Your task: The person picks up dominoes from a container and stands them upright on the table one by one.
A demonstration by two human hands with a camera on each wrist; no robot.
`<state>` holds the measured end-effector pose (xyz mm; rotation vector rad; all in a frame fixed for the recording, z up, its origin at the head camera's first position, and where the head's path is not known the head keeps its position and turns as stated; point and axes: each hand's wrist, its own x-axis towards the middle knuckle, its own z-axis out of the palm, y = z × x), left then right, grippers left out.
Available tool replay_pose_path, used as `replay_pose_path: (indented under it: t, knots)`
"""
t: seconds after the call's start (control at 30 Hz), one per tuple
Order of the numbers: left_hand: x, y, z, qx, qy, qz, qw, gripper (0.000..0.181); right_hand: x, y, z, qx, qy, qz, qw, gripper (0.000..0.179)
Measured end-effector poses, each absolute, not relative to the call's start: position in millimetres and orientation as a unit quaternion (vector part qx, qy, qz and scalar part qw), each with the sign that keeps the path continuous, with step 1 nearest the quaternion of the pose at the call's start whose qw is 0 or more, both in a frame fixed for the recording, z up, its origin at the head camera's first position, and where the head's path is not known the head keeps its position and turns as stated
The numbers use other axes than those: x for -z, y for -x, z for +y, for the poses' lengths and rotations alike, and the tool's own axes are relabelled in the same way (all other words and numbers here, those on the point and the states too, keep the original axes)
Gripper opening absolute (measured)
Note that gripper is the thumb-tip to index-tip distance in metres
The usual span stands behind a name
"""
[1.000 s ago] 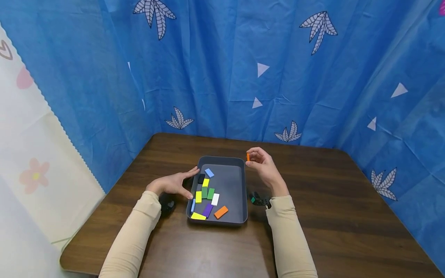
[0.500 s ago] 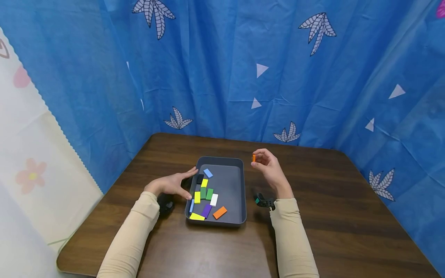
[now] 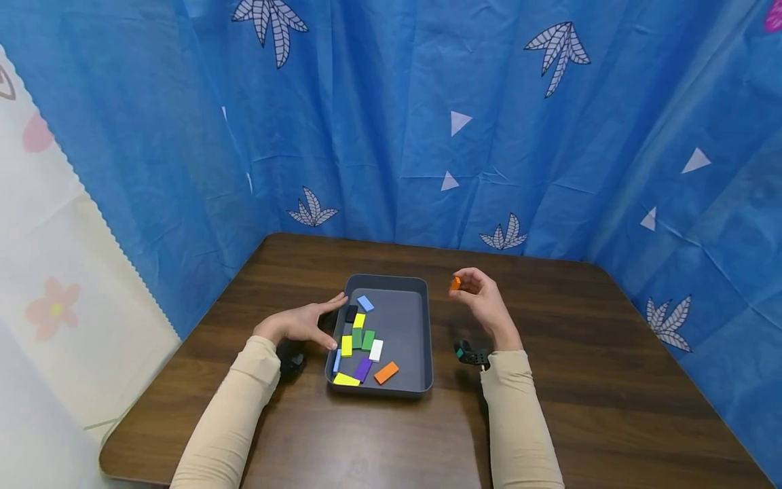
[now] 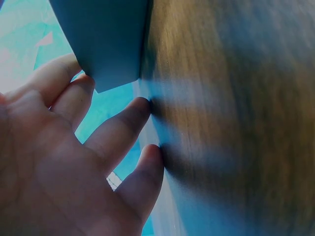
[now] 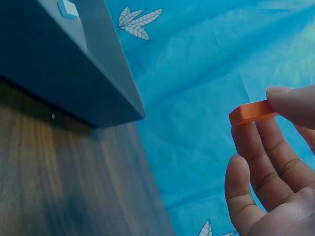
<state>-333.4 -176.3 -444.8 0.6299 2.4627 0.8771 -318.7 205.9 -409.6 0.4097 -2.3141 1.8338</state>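
My right hand (image 3: 487, 302) pinches an orange domino-like block (image 5: 252, 112) between thumb and fingertips, right of the grey tray (image 3: 400, 277). My left hand (image 3: 301, 322) is spread along the tray's left side, thumb and forefinger right at the rim. In the left wrist view, two fingertips (image 4: 151, 160) meet the tabletop and the others lie against the tray's wall (image 4: 108, 44). Inside the tray, mostly on the left, lie several blocks: an orange block (image 3: 386, 373), a white block (image 3: 376, 350), a purple block (image 3: 363, 369), a black block (image 3: 351, 313), and green, yellow and light blue ones.
The brown wooden table (image 3: 611, 380) extends around the tray, widest to the right. A blue curtain (image 3: 391, 122) hangs along its back and right sides, with a pale patterned cloth (image 3: 67, 272) at the left. Black wrist devices are strapped under both wrists.
My right hand has moved to the right, away from the tray, and slightly nearer me, carrying the orange block, which has turned a little. The left hand and the blocks in the tray stay put.
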Motion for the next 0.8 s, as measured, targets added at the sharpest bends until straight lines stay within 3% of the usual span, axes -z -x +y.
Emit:
replay_pose_path:
  t: [0.8]
  knots:
    - [445.0,331.8,-176.8,-0.319,-0.224,0.894,0.221,0.106,446.2,327.3,211.9,-0.543,-0.060,-0.836,0.040,0.031]
